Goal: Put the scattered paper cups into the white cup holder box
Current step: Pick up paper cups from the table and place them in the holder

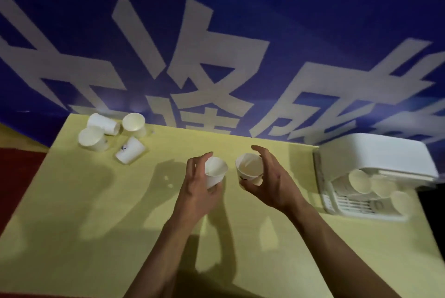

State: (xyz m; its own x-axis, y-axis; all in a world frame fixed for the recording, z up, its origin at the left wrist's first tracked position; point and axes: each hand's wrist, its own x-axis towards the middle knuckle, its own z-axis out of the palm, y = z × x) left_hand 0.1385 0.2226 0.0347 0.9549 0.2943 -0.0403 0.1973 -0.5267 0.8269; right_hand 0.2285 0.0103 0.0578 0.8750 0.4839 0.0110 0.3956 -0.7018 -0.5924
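Two cups held | left hand point(199, 182) grips cup point(215, 172) | right hand point(269, 182) grips second cup point(249, 169)

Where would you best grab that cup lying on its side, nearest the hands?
The tipped cup lies on the yellow table, so its rim is awkward. Come from above and pinch its side wall across the middle, probably; the upright cups behind leave room.

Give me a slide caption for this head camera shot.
Each hand, left hand and right hand, holds a paper cup; four cups wait on the table beside the cup box.
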